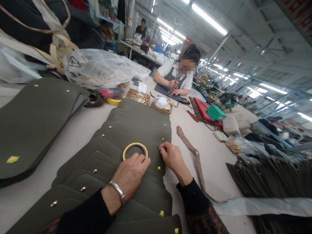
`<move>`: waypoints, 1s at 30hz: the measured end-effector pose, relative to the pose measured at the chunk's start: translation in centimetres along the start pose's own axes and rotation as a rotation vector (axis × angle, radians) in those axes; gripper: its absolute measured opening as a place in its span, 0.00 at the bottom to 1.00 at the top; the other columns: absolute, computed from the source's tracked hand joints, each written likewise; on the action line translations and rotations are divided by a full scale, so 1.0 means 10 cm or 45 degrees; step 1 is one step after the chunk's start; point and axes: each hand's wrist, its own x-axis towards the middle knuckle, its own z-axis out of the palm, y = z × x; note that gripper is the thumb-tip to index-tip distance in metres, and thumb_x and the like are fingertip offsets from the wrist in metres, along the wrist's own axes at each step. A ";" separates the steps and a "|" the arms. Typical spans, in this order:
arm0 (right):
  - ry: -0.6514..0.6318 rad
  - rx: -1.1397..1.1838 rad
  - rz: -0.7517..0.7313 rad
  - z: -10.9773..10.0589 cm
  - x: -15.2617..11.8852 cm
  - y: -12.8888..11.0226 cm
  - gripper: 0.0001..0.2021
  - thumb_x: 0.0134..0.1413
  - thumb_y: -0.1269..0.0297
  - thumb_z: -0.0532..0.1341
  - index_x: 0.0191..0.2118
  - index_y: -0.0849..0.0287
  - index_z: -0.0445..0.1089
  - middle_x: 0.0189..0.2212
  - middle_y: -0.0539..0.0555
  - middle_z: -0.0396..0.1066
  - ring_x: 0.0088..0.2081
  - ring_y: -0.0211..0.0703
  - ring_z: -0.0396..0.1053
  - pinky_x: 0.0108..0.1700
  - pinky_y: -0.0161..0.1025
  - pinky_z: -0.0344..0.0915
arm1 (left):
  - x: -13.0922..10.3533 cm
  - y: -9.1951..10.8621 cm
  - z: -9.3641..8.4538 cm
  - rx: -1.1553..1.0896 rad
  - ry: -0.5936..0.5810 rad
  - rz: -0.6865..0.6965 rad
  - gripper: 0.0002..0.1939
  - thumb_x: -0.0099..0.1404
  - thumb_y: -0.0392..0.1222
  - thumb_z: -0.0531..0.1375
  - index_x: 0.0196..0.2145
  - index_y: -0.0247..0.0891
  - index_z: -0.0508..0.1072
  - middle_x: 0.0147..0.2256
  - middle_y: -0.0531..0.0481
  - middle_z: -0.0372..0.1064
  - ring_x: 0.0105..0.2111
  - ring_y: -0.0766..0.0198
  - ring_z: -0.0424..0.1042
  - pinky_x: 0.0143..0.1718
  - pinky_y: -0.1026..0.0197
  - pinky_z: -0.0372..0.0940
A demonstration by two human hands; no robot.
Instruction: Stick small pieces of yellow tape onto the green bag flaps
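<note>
Overlapping olive-green panels (pixel 136 120) with metal studs run up the middle of the table. My left hand (pixel 133 172), with a silver bracelet at the wrist, is closed on the near edge of a yellow tape roll (pixel 135 145) that rests on the panels. To its right, my right hand (pixel 172 157) pinches a small yellow piece (pixel 159 148) at the panels' right edge. More yellow pieces, one of them a small tab (pixel 159 168), stick to the panels' right side below it.
Green panels (pixel 41 117) are stacked at left. Small boxes of metal parts (pixel 138 97) stand beyond. A brown strip (pixel 188 143) lies right, near dark stacked pieces (pixel 273 178). Across the table, a person (pixel 175 73) works; a plastic bag (pixel 97 66) lies back left.
</note>
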 end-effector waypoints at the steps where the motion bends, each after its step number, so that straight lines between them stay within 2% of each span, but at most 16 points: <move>1: -0.005 -0.036 -0.005 -0.01 0.00 0.01 0.08 0.55 0.68 0.59 0.39 0.58 0.73 0.23 0.50 0.73 0.27 0.44 0.71 0.32 0.36 0.61 | 0.00 0.00 0.00 -0.003 -0.011 0.000 0.11 0.66 0.28 0.51 0.39 0.39 0.69 0.37 0.48 0.70 0.38 0.58 0.67 0.35 0.60 0.66; 3: 0.039 -0.062 -0.030 -0.05 -0.03 0.04 0.13 0.56 0.66 0.60 0.48 0.59 0.69 0.22 0.49 0.72 0.26 0.44 0.71 0.32 0.36 0.61 | -0.01 0.00 -0.02 -0.005 -0.032 -0.008 0.10 0.66 0.29 0.51 0.39 0.39 0.69 0.37 0.48 0.70 0.38 0.58 0.67 0.36 0.59 0.66; 4: 0.079 -0.052 -0.074 -0.07 -0.04 0.06 0.13 0.57 0.66 0.60 0.48 0.59 0.68 0.23 0.49 0.72 0.27 0.44 0.71 0.33 0.36 0.62 | -0.01 0.01 -0.02 -0.006 -0.037 -0.013 0.10 0.67 0.29 0.51 0.39 0.39 0.69 0.37 0.48 0.69 0.38 0.59 0.66 0.36 0.59 0.66; 7: 0.135 -0.040 -0.347 -0.12 -0.11 0.12 0.06 0.62 0.68 0.56 0.39 0.59 0.70 0.31 0.53 0.73 0.34 0.42 0.71 0.39 0.36 0.64 | 0.00 0.01 -0.03 -0.009 -0.032 -0.020 0.11 0.67 0.29 0.50 0.39 0.39 0.69 0.38 0.48 0.69 0.39 0.58 0.66 0.37 0.59 0.66; 9: 0.053 -0.134 -0.534 -0.13 -0.13 0.11 0.08 0.63 0.71 0.54 0.37 0.60 0.70 0.33 0.55 0.72 0.36 0.43 0.71 0.42 0.36 0.65 | 0.01 0.01 -0.03 -0.001 -0.018 -0.014 0.12 0.66 0.28 0.50 0.39 0.39 0.70 0.38 0.47 0.69 0.39 0.57 0.65 0.38 0.57 0.65; 11: -0.060 -0.282 -0.586 -0.11 -0.13 0.06 0.10 0.63 0.73 0.53 0.38 0.61 0.71 0.32 0.57 0.72 0.36 0.44 0.71 0.41 0.37 0.65 | 0.02 0.00 -0.01 0.019 0.001 -0.005 0.11 0.66 0.29 0.50 0.39 0.39 0.70 0.37 0.47 0.69 0.39 0.55 0.65 0.38 0.54 0.64; 14: -0.183 -0.410 -0.386 -0.06 -0.07 -0.06 0.10 0.62 0.73 0.53 0.38 0.63 0.72 0.34 0.60 0.73 0.36 0.46 0.72 0.41 0.38 0.65 | 0.03 -0.03 0.01 0.039 0.042 0.015 0.10 0.67 0.31 0.49 0.38 0.39 0.70 0.36 0.46 0.69 0.38 0.54 0.65 0.38 0.51 0.63; 17: -0.223 -0.396 -0.118 -0.04 0.04 -0.14 0.11 0.61 0.72 0.53 0.36 0.64 0.73 0.33 0.62 0.75 0.36 0.47 0.73 0.40 0.38 0.63 | 0.03 -0.05 0.02 0.048 0.077 0.033 0.10 0.69 0.34 0.48 0.38 0.38 0.70 0.35 0.46 0.68 0.37 0.54 0.64 0.39 0.50 0.62; 19: -0.227 -0.373 -0.036 -0.05 0.10 -0.16 0.12 0.59 0.71 0.53 0.32 0.63 0.74 0.32 0.62 0.76 0.35 0.47 0.73 0.38 0.37 0.62 | 0.03 -0.07 0.02 0.044 0.100 0.042 0.10 0.69 0.35 0.48 0.38 0.39 0.69 0.34 0.46 0.68 0.36 0.54 0.64 0.39 0.50 0.61; 24: -0.265 -0.294 0.042 -0.13 0.10 -0.18 0.11 0.53 0.72 0.55 0.27 0.60 0.75 0.27 0.57 0.77 0.30 0.42 0.73 0.31 0.34 0.58 | 0.01 -0.14 -0.01 -0.118 0.237 0.105 0.12 0.71 0.37 0.46 0.37 0.38 0.68 0.33 0.47 0.66 0.35 0.56 0.64 0.38 0.53 0.62; 28: -0.397 -0.117 -0.026 -0.19 -0.12 -0.18 0.10 0.49 0.72 0.58 0.23 0.59 0.75 0.21 0.52 0.74 0.24 0.38 0.69 0.27 0.32 0.56 | -0.02 -0.19 0.00 -0.258 0.349 0.172 0.12 0.72 0.37 0.46 0.38 0.38 0.69 0.32 0.49 0.67 0.35 0.60 0.67 0.37 0.57 0.64; 30: -0.362 0.063 -0.060 -0.21 -0.25 -0.17 0.09 0.50 0.72 0.58 0.25 0.59 0.75 0.22 0.51 0.74 0.25 0.38 0.69 0.28 0.33 0.57 | -0.03 -0.20 0.01 -0.299 0.401 0.198 0.12 0.72 0.37 0.46 0.41 0.39 0.69 0.32 0.50 0.69 0.33 0.61 0.69 0.36 0.59 0.66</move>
